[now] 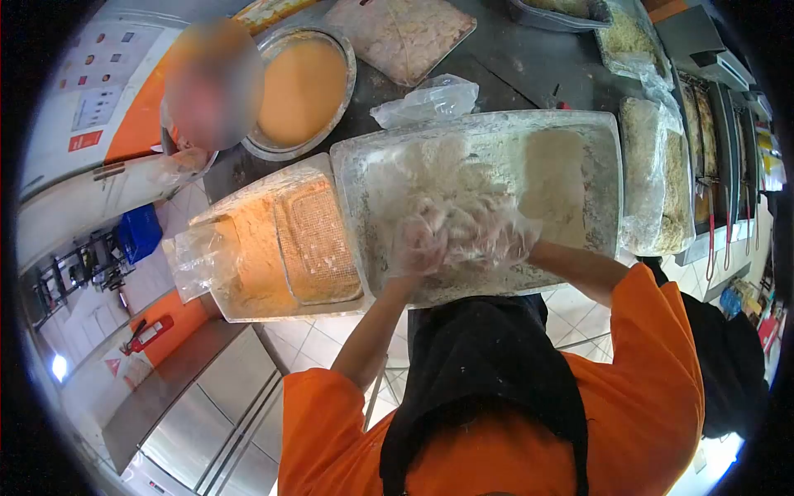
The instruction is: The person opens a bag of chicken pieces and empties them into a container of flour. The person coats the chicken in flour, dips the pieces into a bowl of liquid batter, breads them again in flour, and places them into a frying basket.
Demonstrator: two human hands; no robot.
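Both my hands wear clear plastic gloves dusted with white powder. They are inside a large translucent bin (480, 124) of pale, flour-like powder (556, 169). My left hand (420, 244) is left of the middle, against several powder-coated pieces (467, 221) whose kind I cannot make out. My right hand (509, 238) is at the right side of the same pieces, touching them. Motion blur, loose gloves and powder hide the fingers of both hands, so their grip does not show.
Left of the bin stands a tub (236, 312) of orange breading with a wire basket (318, 236). Behind are a metal bowl (350, 91) of orange liquid, a tray of pale raw pieces (405, 33) and a crumpled plastic bag (430, 99). Bagged crumbs (653, 178) lie right. Another person's hand (194, 159) is far left.
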